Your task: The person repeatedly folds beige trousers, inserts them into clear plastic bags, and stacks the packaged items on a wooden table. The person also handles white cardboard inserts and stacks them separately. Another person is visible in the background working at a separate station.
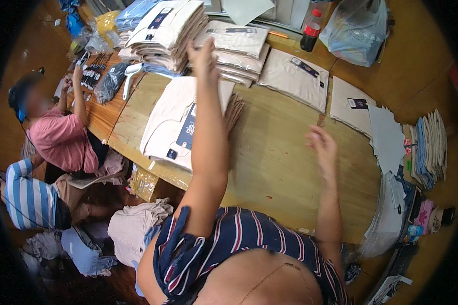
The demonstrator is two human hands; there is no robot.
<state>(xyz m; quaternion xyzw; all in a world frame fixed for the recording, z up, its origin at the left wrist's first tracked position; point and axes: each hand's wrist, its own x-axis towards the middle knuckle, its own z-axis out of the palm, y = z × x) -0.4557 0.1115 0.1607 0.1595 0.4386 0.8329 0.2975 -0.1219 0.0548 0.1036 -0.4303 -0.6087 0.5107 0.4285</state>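
Observation:
My left hand [204, 58] is stretched out over the far side of the table, its fingers apart, in front of a tall stack of folded beige garments [163, 38] and a lower stack of bagged ones [239, 38]. Whether it touches either stack I cannot tell. Under my left forearm lies a nearer pile of folded beige garments [160, 127] with a dark blue tag [187, 129]. Over the bare wood to the right, my right hand [321, 147] hovers with loosely bent fingers and nothing in it.
Two bagged garments [292, 79] [348, 104] lie along the far edge, with white sheets [387, 137] at the right. A cola bottle [311, 31] and plastic bag [356, 33] stand beyond. A white tagging tool [131, 79] lies left. Two people [61, 132] [30, 193] sit at left.

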